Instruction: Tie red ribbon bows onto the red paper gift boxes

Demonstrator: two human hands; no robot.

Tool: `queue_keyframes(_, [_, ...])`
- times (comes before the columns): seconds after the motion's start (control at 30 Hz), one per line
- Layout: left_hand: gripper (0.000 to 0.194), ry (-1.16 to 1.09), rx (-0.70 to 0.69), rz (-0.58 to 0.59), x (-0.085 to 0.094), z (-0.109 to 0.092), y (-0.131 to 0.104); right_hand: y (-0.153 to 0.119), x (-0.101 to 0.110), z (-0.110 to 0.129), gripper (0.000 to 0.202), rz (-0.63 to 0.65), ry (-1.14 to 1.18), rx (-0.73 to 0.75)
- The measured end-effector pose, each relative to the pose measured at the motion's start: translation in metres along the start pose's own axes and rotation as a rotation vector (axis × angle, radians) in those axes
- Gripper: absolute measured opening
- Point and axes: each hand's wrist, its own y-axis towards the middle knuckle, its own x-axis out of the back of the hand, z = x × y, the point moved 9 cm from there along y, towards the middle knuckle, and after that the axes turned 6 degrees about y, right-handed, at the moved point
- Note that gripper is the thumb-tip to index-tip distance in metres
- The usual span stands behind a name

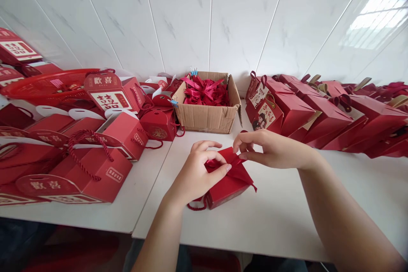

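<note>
A small red gift box (223, 193) lies on the white table in front of me, with a red ribbon (242, 173) across its top. One ribbon end hangs over the box's right side. A twisted red cord handle (198, 208) loops out at the lower left. My left hand (200, 170) rests over the box's left part, thumb and curled fingers closed on the ribbon. From the right, my right hand (269, 146) pinches the ribbon near the box's far edge. My fingers partly hide the spot where the ribbon strands meet.
Behind the box stands a cardboard carton (207, 118) full of red ribbons (207, 91). Red boxes with cord handles (95, 170) crowd the left, around a red plastic basket (41, 87). Rows of red gift boxes (321, 110) line the right. A tiled wall (181, 21) rises behind.
</note>
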Motion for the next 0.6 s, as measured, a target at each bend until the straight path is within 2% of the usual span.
queue_keyframes(0.6, [0.013, -0.026, 0.057, 0.045, -0.0021, 0.0056, 0.0007, 0.0001, 0.0036, 0.0012, 0.008, -0.009, -0.025, 0.036])
